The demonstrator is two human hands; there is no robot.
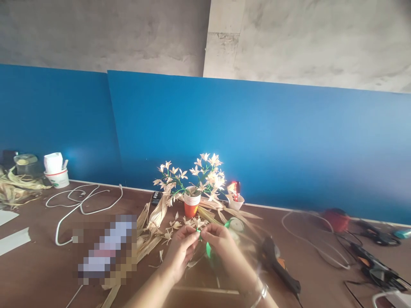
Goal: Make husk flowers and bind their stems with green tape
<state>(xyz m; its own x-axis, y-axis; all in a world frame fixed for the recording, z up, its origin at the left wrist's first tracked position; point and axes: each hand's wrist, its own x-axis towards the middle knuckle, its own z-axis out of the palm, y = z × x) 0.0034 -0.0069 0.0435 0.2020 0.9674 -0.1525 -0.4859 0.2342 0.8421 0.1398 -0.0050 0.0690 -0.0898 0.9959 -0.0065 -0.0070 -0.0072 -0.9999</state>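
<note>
A small cream flower (198, 223), apparently made of dried corn husk, stands just above my fingertips. My left hand (184, 248) pinches its green base between thumb and forefinger. Close against it, the fingers of my right hand (221, 241) are closed on a thin green tape (208, 250), part of which hangs below. The exact grip is too small to make out fully. Loose petals and small flowers (168, 234) lie just beyond my left hand. Behind both hands, an orange and white paper cup (192, 206) holds branching stems of cream flowers (213, 177).
Dried husks (159, 216) lie around the cup. A glue gun (279, 265) rests right of my hands, with more black tools (379, 265) farther right. A white cable (69, 209) loops at the left. The blue panel (257, 141) closes off the table's back.
</note>
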